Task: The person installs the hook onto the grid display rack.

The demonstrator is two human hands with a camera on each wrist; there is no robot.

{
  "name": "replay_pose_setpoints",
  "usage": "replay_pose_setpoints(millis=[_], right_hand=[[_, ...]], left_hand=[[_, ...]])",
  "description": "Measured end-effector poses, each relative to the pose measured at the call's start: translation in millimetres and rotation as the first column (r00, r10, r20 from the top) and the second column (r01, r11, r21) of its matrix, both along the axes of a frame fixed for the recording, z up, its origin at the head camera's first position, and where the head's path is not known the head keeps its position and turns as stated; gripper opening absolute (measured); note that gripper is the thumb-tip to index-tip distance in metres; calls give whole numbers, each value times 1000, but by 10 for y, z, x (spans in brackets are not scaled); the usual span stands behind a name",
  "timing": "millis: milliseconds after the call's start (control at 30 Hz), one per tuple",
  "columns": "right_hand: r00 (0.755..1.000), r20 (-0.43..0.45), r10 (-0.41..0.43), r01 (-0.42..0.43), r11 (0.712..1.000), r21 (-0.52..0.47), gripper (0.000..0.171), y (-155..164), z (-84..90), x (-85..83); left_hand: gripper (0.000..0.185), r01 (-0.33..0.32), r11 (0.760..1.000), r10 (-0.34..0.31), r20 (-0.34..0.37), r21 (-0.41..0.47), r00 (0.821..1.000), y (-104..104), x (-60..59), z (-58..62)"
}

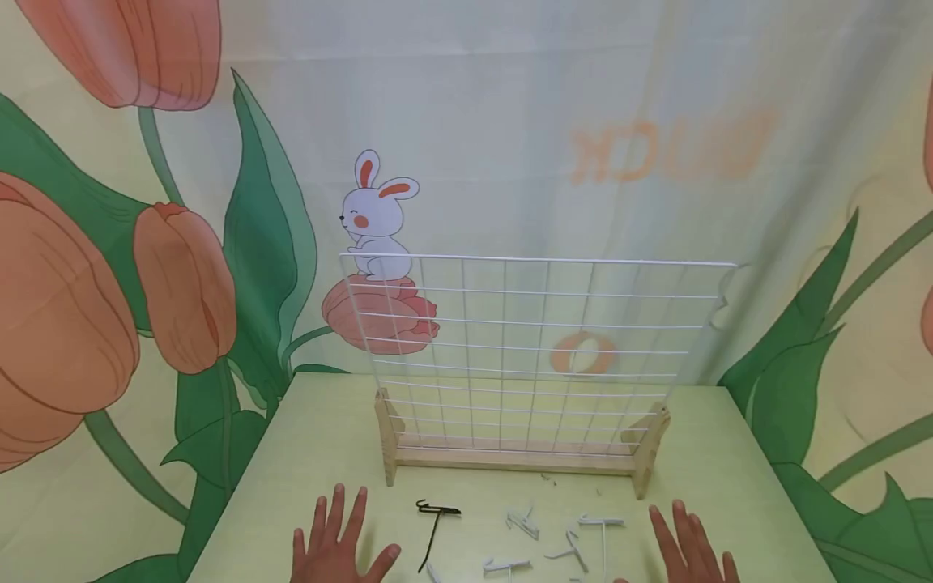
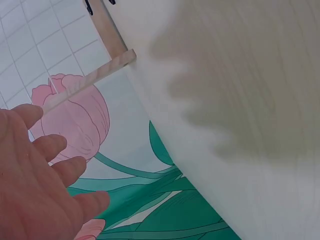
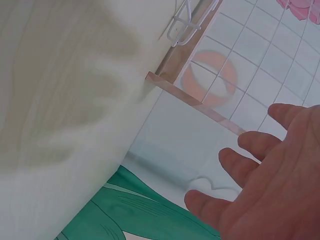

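Observation:
Both hands are spread over the near part of the table, holding nothing. My left hand [image 1: 337, 544] is left of a black metal hook [image 1: 438, 510], apart from it. Fingers extended, my right hand [image 1: 689, 549] is to the right of several white metal hooks [image 1: 602, 521]. Behind the hooks stands a white wire grid panel [image 1: 504, 326], its lower edge set in a wooden stand [image 1: 513, 463]. In the left wrist view the left palm [image 2: 37, 185] shows with fingers apart; the right palm [image 3: 280, 185] appears likewise in the right wrist view.
The pale yellow table [image 1: 321, 437] runs back to a hanging cloth [image 1: 496, 121] printed with tulips and a white rabbit [image 1: 373, 219]. Small dark bits [image 1: 548, 478] lie just in front of the stand. The grid leans up close to the cloth.

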State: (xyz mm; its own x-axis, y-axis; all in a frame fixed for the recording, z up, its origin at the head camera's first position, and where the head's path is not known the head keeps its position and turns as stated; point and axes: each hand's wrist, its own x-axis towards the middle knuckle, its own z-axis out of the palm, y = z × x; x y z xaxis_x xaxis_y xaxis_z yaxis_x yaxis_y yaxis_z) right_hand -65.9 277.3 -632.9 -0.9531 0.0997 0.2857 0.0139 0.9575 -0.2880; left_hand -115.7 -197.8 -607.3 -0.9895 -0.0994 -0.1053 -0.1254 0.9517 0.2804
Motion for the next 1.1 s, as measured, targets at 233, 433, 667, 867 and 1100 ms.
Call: replay_pose_setpoints(millis=[233, 433, 667, 867, 1100], right_hand=[[991, 129, 35, -40, 999, 37, 112, 38, 129, -65], [987, 154, 36, -52, 993, 102, 116, 39, 215, -130], [979, 201, 39, -57, 995, 82, 112, 60, 266, -220], [978, 201, 59, -71, 996, 54, 106, 42, 246, -258], [991, 102, 82, -88, 995, 54, 91, 50, 236, -291]], left_hand=[[120, 2, 999, -4, -40, -48, 999, -35, -2, 1], [121, 18, 999, -20, -48, -32, 999, -42, -73, 77], [123, 46, 999, -46, -38, 7, 998, 28, -127, 197], [124, 48, 999, -48, -31, 4, 998, 44, -133, 182], [117, 62, 998, -62, -122, -8, 991, 52, -202, 156]])
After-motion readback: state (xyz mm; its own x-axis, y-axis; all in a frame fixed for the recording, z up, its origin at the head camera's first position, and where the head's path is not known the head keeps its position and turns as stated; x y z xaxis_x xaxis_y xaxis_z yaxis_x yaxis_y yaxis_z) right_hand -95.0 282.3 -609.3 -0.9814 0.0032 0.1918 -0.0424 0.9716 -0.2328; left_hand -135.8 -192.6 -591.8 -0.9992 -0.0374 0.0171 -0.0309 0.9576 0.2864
